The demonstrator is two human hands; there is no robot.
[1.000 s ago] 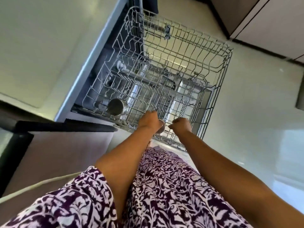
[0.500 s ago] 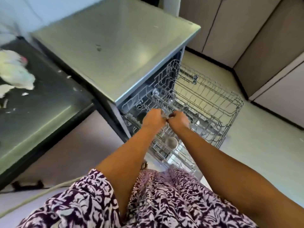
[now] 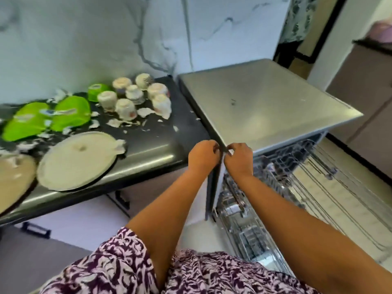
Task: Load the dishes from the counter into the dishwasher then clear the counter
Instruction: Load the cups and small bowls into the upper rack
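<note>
Counter (image 3: 148, 149) left, rack (image 3: 318, 198) out right; L hand (image 3: 203, 154), R hand (image 3: 238, 159) grips curled empty at dishwasher (image 3: 265, 107) corner.

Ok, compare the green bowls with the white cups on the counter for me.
Colour: the green bowls are bright lime, the white cups pale with faint printed marks.
Size: the two bigger green bowls look wider and flatter than any white cup.
Place: the white cups cluster nearer the dishwasher, the green bowls further left.
Shared: both appear to stand upside down on the dark counter, not yet loaded.
</note>
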